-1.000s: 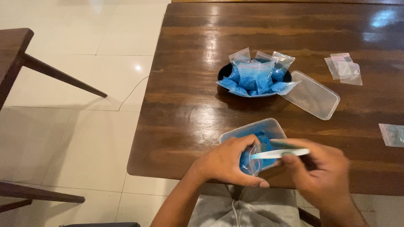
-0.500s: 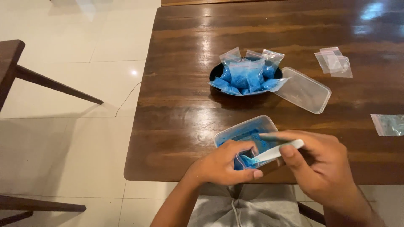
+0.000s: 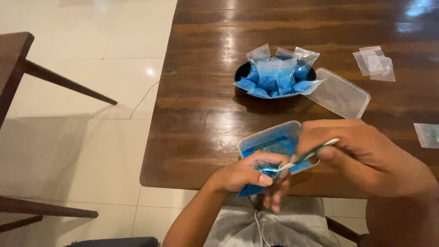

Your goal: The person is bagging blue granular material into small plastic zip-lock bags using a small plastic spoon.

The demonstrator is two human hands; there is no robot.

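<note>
My left hand [image 3: 247,174] pinches a small clear plastic bag [image 3: 256,180] with blue powder in it, held at the table's near edge. My right hand [image 3: 361,151] grips a white spoon [image 3: 311,155] whose tip points into the mouth of that bag. Just behind both hands sits a clear rectangular plastic container [image 3: 270,142] holding blue powder. Farther back, a black bowl [image 3: 242,71] is heaped with several small filled bags of blue powder [image 3: 274,75].
A clear container lid [image 3: 340,93] lies right of the bowl on the dark wooden table [image 3: 201,114]. Empty small clear bags [image 3: 375,61] lie at the far right, another one [image 3: 427,135] near the right edge. A wooden furniture leg [image 3: 64,82] stands at left over pale floor tiles.
The spoon has tipped from level to slanted down, its tip now at the bag's mouth. Both hands shifted slightly right and toward me; the camera view moved closer.
</note>
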